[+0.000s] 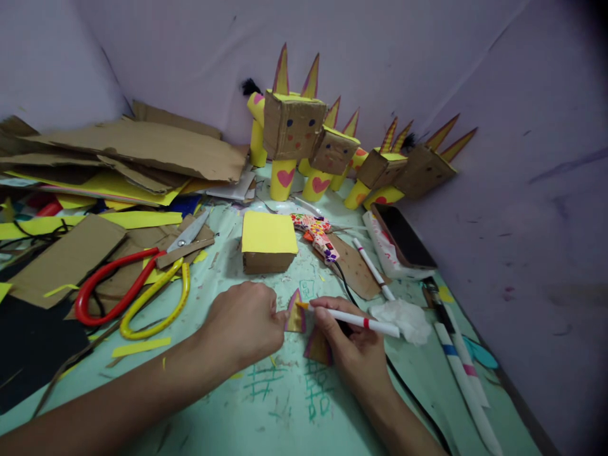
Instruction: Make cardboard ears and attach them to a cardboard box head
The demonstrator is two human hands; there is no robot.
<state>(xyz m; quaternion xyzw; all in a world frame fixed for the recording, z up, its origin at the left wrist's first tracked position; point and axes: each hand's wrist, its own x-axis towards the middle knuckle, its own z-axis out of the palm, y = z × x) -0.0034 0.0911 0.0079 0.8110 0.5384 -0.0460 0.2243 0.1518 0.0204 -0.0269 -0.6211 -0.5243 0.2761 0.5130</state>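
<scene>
Cardboard sheets (156,147) lie stacked at the table's (223,421) far left corner; scissors (181,243) rest toward the left edge; a smartphone (403,233) lies near the right edge.

1 head cam, facing fwd + down, close over tbl (190,427), wall (190,57) opp.

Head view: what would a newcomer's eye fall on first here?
Probably the row of cardboard-headed figures with pointed horns, standing at the back near the wall. Next, the scissors with red and yellow handle loops at the left. Then, front and centre, the right hand holds a white marker, its orange tip at a small purple-edged triangle, with the left hand beside it.
</scene>
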